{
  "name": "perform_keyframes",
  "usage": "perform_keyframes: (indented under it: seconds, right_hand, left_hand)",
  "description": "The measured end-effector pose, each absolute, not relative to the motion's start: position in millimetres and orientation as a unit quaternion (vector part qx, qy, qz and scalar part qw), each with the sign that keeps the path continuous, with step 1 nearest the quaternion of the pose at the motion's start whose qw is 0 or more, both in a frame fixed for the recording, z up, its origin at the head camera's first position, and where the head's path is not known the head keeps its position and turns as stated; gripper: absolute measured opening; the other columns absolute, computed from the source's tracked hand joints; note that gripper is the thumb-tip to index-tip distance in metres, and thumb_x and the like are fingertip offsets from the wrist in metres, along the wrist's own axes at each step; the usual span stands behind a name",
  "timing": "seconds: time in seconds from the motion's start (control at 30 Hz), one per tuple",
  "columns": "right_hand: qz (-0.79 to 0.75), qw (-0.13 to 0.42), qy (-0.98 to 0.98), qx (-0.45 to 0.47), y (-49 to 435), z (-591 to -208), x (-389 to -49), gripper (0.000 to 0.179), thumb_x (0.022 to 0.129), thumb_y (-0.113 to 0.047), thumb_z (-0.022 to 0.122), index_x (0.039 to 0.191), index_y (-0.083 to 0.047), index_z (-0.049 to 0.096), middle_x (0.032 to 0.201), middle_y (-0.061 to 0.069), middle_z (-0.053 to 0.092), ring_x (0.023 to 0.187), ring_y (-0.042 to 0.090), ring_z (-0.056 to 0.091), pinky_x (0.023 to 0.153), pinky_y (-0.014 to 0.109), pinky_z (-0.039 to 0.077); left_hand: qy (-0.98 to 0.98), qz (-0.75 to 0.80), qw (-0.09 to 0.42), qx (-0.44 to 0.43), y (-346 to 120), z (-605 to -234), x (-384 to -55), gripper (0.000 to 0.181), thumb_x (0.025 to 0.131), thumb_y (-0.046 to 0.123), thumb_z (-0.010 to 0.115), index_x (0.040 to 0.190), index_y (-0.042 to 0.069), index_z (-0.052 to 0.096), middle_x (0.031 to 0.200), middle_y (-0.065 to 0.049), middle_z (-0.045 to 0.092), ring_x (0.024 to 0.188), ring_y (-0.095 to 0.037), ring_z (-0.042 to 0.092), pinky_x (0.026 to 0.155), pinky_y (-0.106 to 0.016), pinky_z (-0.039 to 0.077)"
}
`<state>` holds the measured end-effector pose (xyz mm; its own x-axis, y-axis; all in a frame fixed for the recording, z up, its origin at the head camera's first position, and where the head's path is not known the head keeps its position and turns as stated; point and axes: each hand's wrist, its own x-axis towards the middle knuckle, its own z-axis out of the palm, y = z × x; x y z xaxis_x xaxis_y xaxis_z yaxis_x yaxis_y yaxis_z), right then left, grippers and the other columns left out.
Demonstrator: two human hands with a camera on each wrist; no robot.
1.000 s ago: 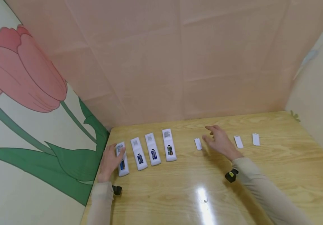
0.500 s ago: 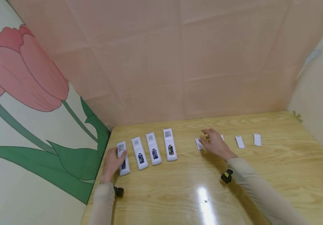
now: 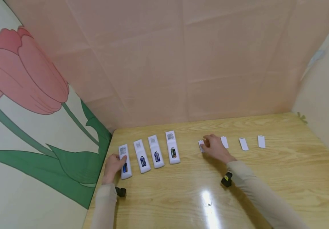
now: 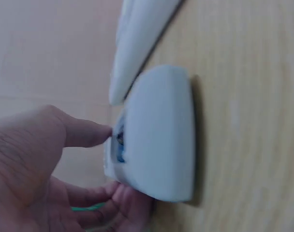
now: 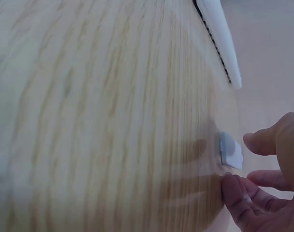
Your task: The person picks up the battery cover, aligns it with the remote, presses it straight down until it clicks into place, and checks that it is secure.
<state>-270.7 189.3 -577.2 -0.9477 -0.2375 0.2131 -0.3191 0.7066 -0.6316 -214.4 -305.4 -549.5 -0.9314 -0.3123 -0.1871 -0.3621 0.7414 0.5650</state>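
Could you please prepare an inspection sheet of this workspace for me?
Surface: light wood-grain table, with a bright reflection on its near side.
Job's things: four white, elongated plastic remote controls in a row, backs up, batteries showing in each; to their right, four thin white rectangular covers.
Clutter: nothing seen.
Grips: left grip holds the leftmost remote control between thumb and fingers; right grip is at the leftmost cover, thumb apart from it.
Cables: nothing seen.
Surroundings: creased pink backdrop behind; whitish wall with painted pink tulip at left.
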Motion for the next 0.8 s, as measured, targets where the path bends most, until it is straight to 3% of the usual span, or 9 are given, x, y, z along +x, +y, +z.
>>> perform_keyframes:
  seconds: [0.17,0.27,0.8]
  right_hand:
    - [0.34,0.054,-0.926,0.153,186,-580,-272,0.035,0.095,-0.012,0.077,0.12,0.012,0.068,0.088,0.014,0.061,0.079,0.023,0.054,0.069,0.033,0.046]
    - [0.337,0.057,-0.927,0.152,184,-580,-273,0.037,0.095,-0.011,0.077,0.122,0.012,0.068,0.087,0.014,0.062,0.078,0.022,0.055,0.068,0.034,0.047]
    - [0.347,0.053,-0.925,0.146,181,-579,-273,0.03,0.094,-0.007,0.079,0.116,0.01,0.069,0.088,0.014,0.07,0.08,0.024,0.065,0.074,0.041,0.055]
  left_hand:
    - [0.924,0.314,0.086,-0.202,-304,-539,-216,0.055,0.105,0.037,0.063,0.132,-0.01,0.061,0.114,-0.026,0.071,0.098,-0.032,0.068,0.086,-0.046,0.058]
    - [0.916,0.322,0.103,-0.214,-303,-535,-217,0.055,0.105,0.036,0.064,0.134,-0.01,0.06,0.115,-0.026,0.071,0.098,-0.032,0.067,0.087,-0.045,0.057]
    - [0.901,0.354,0.105,-0.227,-307,-529,-220,0.05,0.102,0.033,0.07,0.128,-0.008,0.06,0.114,-0.025,0.071,0.098,-0.031,0.067,0.084,-0.042,0.056]
